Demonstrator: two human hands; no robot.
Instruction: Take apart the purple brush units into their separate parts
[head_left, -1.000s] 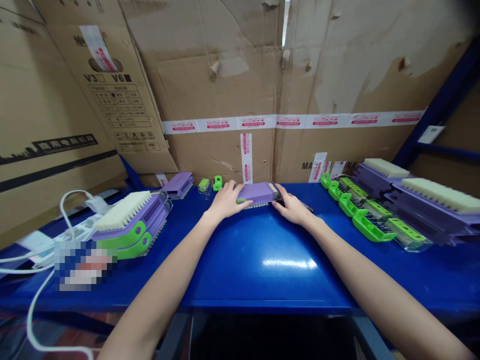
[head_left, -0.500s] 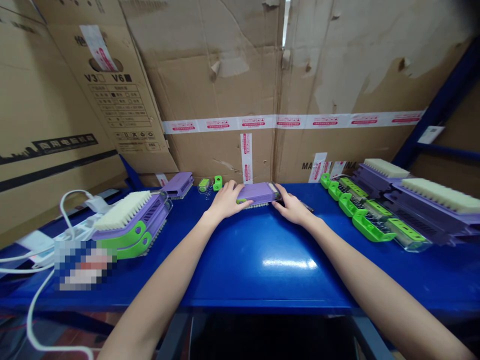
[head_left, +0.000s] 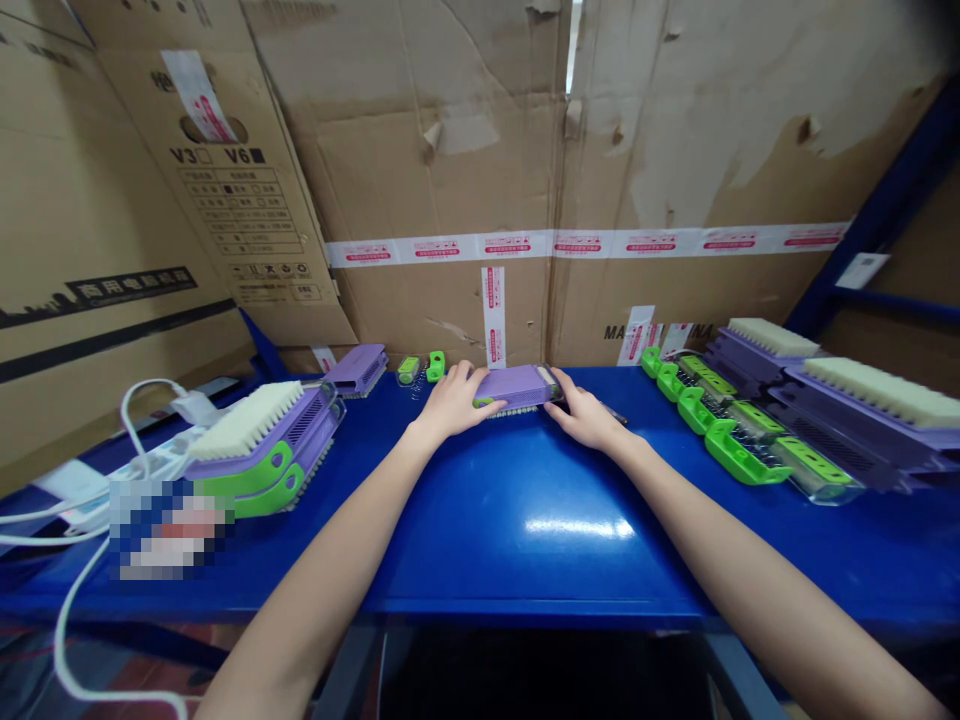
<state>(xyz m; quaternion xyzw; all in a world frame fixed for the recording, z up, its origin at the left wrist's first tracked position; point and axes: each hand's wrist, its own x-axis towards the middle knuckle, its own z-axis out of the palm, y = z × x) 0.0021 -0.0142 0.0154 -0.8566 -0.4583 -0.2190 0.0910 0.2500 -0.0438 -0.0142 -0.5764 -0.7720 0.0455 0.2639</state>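
A purple brush [head_left: 516, 384] lies at the back middle of the blue table, its bristles facing down and a bit of green showing at its left end. My left hand [head_left: 457, 398] is closed round that left end, the thumb along the near side. The right end is gripped by my right hand [head_left: 579, 408], fingers behind it and thumb in front. A thin dark tool [head_left: 615, 412], partly hidden, lies beside my right hand. Left of my left hand stand a small green bracket [head_left: 436, 366] and a clear part with a green insert [head_left: 408, 371].
Two stacked brushes with green handles [head_left: 262, 490] sit at left, near a power strip [head_left: 154, 460] with white cables. Behind them lies a purple body [head_left: 358, 370]. At right are green handles [head_left: 694, 410], clear green-topped parts [head_left: 814, 470] and purple brushes [head_left: 832, 425]. Cardboard [head_left: 450, 200] walls the back.
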